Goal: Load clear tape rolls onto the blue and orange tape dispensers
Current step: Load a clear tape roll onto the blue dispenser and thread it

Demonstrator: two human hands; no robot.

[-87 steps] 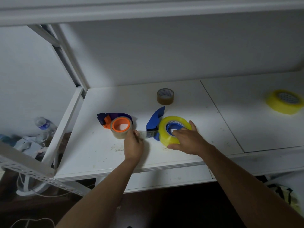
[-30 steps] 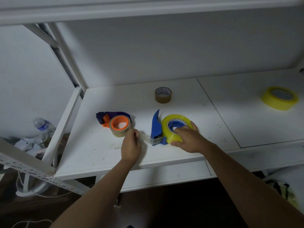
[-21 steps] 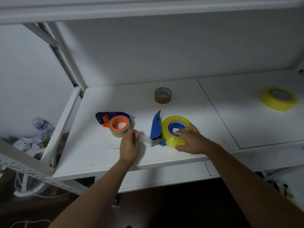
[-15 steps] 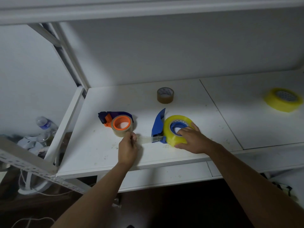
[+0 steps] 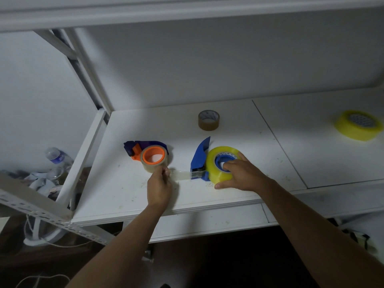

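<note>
Tape end pulled out of the blue dispenser, both hands busy on the shelf.

Right hand [image 5: 242, 174] lies spread flat on top of the yellowish clear roll [image 5: 220, 165] sitting on the blue dispenser [image 5: 199, 161], fingers over the hub. Left hand [image 5: 159, 185] is just to the left, pinching the loose strip of tape [image 5: 180, 175] stretched from the dispenser's front. The orange dispenser [image 5: 154, 156] with its own roll sits right above the left hand, on the white shelf [image 5: 124, 183].
</note>
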